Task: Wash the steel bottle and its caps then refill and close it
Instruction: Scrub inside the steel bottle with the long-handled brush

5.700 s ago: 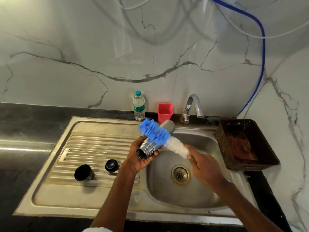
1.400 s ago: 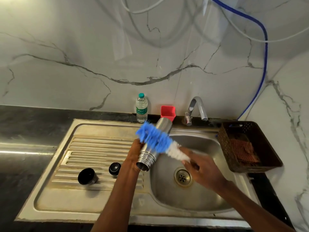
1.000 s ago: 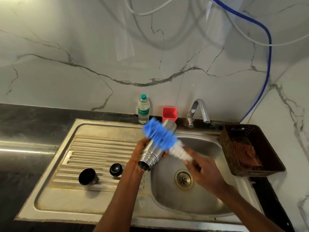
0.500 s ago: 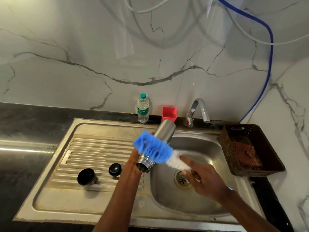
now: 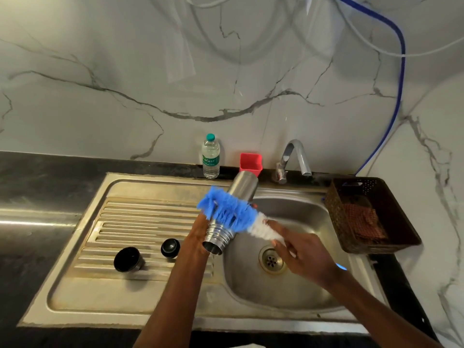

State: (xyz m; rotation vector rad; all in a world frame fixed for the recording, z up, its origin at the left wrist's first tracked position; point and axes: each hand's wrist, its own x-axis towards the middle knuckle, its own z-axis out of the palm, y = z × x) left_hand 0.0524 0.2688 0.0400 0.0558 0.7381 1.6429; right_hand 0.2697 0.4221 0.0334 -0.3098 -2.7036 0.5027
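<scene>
Two bare hands are at work over the sink (image 5: 288, 300). The right hand (image 5: 305, 254) curls its fingers around the white end of a bottle brush (image 5: 233, 213) and holds it tight. The brush's blue bristles press across the side of the steel bottle (image 5: 232, 213). The left hand (image 5: 198, 234) grips the bottle from behind, near its ridged neck, though most of its fingers are hidden, so I think they wrap around it. The bottle is tilted, its open mouth pointing down and toward the person, above the sink's left edge. Two black caps (image 5: 128, 259) sit apart on the ridged draining board (image 5: 140, 222). Farther back stand a plastic water bottle (image 5: 211, 156), a red cup (image 5: 250, 164) and the tap (image 5: 295, 156). A brown basket (image 5: 399, 217) sits to the right.
</scene>
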